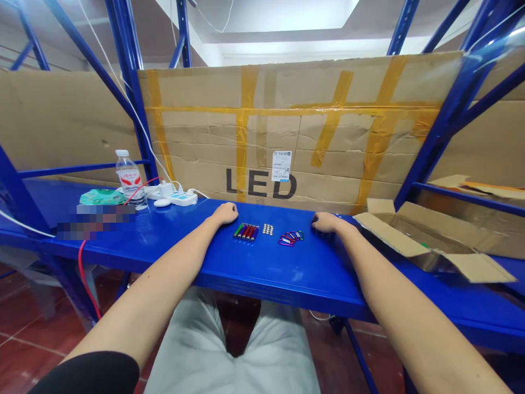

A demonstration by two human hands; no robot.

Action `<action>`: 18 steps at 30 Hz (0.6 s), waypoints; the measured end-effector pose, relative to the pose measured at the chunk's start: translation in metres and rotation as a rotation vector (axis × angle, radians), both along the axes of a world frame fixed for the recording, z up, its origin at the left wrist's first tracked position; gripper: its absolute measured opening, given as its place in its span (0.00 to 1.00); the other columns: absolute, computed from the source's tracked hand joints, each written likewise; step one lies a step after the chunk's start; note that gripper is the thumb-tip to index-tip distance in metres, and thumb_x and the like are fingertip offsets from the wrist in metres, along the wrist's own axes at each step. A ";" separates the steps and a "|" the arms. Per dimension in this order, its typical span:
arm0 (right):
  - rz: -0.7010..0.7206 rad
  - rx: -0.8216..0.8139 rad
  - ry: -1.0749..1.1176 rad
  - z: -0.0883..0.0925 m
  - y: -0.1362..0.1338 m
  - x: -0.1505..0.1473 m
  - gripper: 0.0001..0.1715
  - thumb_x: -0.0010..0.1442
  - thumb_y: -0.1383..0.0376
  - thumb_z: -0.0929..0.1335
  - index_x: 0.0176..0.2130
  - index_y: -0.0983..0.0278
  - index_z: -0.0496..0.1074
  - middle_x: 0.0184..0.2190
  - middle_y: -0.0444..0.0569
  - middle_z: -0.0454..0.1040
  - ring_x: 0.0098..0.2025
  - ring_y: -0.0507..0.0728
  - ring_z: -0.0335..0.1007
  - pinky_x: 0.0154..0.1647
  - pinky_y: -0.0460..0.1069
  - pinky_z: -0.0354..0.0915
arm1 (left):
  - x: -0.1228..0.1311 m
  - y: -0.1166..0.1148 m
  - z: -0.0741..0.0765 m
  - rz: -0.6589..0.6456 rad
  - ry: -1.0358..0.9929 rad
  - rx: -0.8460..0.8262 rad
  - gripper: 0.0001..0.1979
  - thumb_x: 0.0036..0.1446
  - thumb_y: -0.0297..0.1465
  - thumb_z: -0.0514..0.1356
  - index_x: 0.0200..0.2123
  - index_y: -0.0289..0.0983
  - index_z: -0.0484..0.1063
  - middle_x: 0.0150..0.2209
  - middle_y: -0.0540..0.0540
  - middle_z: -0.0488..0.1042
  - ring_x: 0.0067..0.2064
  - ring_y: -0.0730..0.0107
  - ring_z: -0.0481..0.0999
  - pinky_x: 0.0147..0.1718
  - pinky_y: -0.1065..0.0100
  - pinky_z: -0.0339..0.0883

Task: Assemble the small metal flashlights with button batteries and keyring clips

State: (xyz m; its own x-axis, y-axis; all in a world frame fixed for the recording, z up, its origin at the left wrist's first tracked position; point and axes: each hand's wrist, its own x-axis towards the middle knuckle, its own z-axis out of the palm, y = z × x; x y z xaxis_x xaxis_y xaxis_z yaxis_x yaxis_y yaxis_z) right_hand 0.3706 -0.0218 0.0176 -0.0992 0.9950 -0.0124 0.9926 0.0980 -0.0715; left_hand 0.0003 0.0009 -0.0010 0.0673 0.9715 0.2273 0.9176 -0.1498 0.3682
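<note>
My left hand [226,213] rests on the blue table [205,262] with its fingers curled into a loose fist and nothing visible in it. Just to its right lies a row of several small metal tubes [246,232] in green, purple and red. Beside them sit several silver button cells [268,229] in a tight group. Farther right, coloured carabiner clips [291,238] lie overlapped in a fan. My right hand [325,222] lies on the table beyond the clips, its fingers curled in and nothing visible in them. Neither hand touches the small parts.
An open cardboard box [430,241] stands at the right. On the left are a water bottle [130,178], a green packet [101,197] and a white power strip [182,197] with cables. A large cardboard panel [197,142] marked LED closes off the back between blue posts [435,139].
</note>
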 end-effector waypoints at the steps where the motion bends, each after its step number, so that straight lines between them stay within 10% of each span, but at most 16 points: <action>1: -0.004 -0.010 -0.002 0.001 -0.001 -0.001 0.16 0.56 0.67 0.66 0.44 0.69 0.75 0.41 0.59 0.78 0.39 0.60 0.76 0.41 0.51 0.68 | 0.000 0.000 0.000 -0.001 0.001 0.001 0.03 0.49 0.29 0.59 0.30 0.38 0.72 0.39 0.41 0.79 0.42 0.61 0.76 0.43 0.67 0.67; 18: -0.020 -0.050 -0.065 0.001 -0.003 -0.005 0.20 0.58 0.65 0.65 0.48 0.70 0.73 0.48 0.62 0.76 0.45 0.61 0.76 0.44 0.50 0.68 | 0.001 -0.002 0.000 -0.002 -0.004 0.000 0.04 0.49 0.28 0.59 0.31 0.38 0.72 0.40 0.42 0.79 0.42 0.61 0.76 0.44 0.68 0.67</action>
State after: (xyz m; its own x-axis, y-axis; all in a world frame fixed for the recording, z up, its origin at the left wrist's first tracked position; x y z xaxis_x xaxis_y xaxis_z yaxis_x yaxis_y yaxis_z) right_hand 0.3654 -0.0249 0.0189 -0.0766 0.9947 -0.0679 0.9970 0.0760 -0.0116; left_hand 0.0018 -0.0007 -0.0010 0.0684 0.9714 0.2272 0.9158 -0.1515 0.3720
